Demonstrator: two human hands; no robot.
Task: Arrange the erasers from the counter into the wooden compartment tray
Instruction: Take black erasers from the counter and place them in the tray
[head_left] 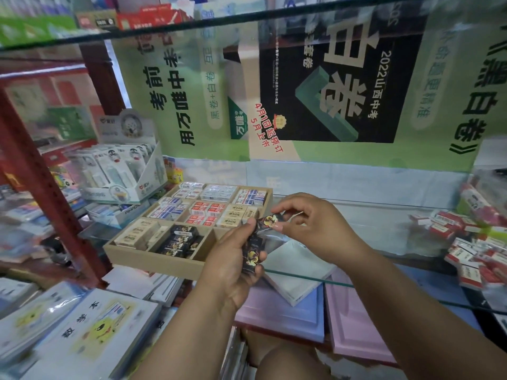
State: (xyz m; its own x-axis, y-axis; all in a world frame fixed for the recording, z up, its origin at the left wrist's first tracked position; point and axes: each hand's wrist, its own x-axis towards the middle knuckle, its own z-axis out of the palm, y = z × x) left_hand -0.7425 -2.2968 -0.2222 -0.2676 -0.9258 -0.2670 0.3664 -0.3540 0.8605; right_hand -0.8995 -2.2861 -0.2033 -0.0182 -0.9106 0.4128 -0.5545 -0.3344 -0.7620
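A wooden compartment tray sits on the glass counter at centre left, its sections packed with white, red, beige and black erasers. My left hand grips a stack of black erasers with gold flowers just right of the tray's front corner. My right hand pinches the top black eraser of that stack between thumb and fingers. The tray's front right compartment is hidden behind my left hand. A front compartment holds more black erasers.
A pile of red-and-white erasers lies on the counter at the far right. A display box of correction tapes stands behind the tray on the left. Notebooks and pink pads lie below the glass edge. A red shelf post rises at left.
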